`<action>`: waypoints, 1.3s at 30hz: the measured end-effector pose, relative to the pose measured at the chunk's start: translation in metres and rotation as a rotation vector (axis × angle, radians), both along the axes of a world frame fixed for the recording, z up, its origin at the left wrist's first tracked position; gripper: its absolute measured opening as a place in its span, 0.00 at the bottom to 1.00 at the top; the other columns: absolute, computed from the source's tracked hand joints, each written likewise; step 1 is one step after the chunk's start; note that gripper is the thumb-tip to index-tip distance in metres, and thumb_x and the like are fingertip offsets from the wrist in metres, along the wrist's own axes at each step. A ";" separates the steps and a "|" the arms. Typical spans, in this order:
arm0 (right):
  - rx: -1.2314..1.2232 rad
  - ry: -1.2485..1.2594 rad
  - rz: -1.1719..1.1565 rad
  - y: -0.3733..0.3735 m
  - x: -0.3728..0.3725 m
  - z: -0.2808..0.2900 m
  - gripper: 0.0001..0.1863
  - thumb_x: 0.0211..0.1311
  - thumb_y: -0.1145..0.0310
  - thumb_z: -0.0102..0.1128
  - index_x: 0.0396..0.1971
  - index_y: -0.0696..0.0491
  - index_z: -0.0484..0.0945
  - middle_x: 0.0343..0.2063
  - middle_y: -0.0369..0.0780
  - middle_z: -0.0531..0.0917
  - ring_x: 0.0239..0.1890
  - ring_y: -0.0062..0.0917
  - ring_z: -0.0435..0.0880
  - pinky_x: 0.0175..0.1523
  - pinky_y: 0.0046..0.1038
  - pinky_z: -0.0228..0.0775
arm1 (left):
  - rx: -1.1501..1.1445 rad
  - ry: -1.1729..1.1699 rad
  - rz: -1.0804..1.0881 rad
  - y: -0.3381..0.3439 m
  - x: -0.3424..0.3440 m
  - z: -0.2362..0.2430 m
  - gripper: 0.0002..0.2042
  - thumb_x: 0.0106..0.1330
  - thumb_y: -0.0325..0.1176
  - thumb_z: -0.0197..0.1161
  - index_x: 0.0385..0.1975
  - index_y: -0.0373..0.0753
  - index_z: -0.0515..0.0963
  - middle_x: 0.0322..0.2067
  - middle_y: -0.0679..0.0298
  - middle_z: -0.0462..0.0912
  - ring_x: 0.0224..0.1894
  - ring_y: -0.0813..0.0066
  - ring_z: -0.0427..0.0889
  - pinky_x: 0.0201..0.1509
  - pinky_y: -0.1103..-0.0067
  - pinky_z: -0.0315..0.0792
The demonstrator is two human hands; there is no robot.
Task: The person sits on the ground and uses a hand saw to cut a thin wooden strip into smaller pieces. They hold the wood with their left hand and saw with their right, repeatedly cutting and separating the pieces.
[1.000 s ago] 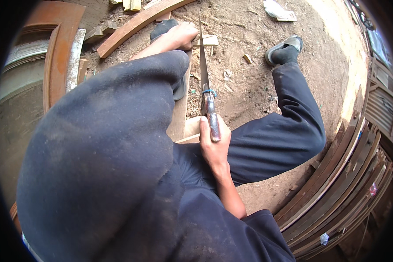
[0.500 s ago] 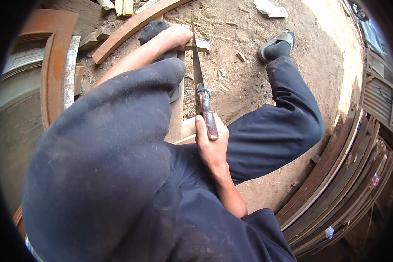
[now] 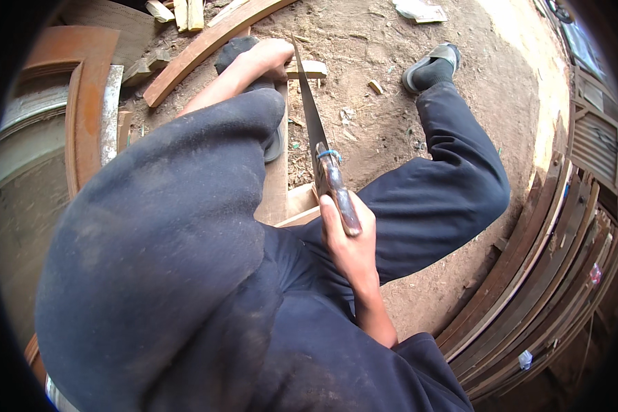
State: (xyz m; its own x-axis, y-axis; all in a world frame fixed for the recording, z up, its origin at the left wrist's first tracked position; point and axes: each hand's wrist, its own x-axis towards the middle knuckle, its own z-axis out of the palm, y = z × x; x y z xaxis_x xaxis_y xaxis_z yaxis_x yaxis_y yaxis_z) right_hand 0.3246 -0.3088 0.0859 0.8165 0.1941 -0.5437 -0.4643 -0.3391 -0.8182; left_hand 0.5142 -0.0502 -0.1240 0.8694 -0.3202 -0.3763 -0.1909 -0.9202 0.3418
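My right hand (image 3: pixel 353 240) is wrapped around the dark, worn handle of a handsaw (image 3: pixel 312 113), with blue cord tied where blade and handle meet. The long tapering blade points away from me, its tip beside my left hand (image 3: pixel 271 58). That hand is closed at the left end of a short wood piece (image 3: pixel 314 69), holding it down near my left foot; the fingers are partly hidden. The blade crosses the piece close to the knuckles. Under the piece, a long board (image 3: pixel 276 185) runs back toward me between my legs.
A curved wooden beam (image 3: pixel 206 51) and a brown panelled frame (image 3: pixel 82 103) lie on the left. Stacked long planks (image 3: pixel 522 275) fill the right side. On the dirt ground are wood scraps (image 3: pixel 375 86) and a white plastic wrapper (image 3: pixel 420 11). My right foot (image 3: pixel 432 69) rests ahead.
My right hand has drawn the saw back toward me and slightly right, tilting its blade more to the left. My left hand stays on the wood piece.
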 end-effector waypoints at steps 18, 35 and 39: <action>-0.128 -0.133 0.073 -0.006 -0.025 0.018 0.08 0.61 0.74 0.58 0.24 0.60 0.71 0.12 0.38 0.70 0.16 0.12 0.67 0.23 0.23 0.61 | -0.027 -0.037 -0.016 0.004 0.000 -0.005 0.17 0.38 0.38 0.72 0.26 0.34 0.82 0.28 0.48 0.82 0.35 0.51 0.83 0.40 0.66 0.76; -0.012 -0.091 0.058 0.006 -0.005 0.000 0.06 0.63 0.74 0.55 0.28 0.61 0.72 0.16 0.36 0.70 0.19 0.14 0.65 0.25 0.23 0.61 | 0.003 0.009 0.024 0.003 -0.003 -0.004 0.16 0.40 0.36 0.73 0.28 0.34 0.82 0.31 0.49 0.83 0.38 0.52 0.82 0.43 0.66 0.76; -0.038 -0.044 0.029 0.001 -0.015 0.007 0.06 0.62 0.75 0.56 0.28 0.61 0.72 0.15 0.36 0.71 0.19 0.13 0.66 0.25 0.23 0.62 | -0.030 -0.046 0.021 0.001 -0.002 -0.006 0.15 0.40 0.36 0.72 0.27 0.34 0.82 0.31 0.49 0.82 0.38 0.53 0.82 0.43 0.66 0.76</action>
State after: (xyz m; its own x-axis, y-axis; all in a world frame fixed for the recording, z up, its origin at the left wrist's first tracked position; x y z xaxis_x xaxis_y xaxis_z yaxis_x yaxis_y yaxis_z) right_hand 0.3100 -0.3081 0.0926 0.8342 0.1983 -0.5146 -0.4173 -0.3831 -0.8241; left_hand 0.5117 -0.0489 -0.1299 0.8920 -0.3127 -0.3266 -0.1880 -0.9134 0.3611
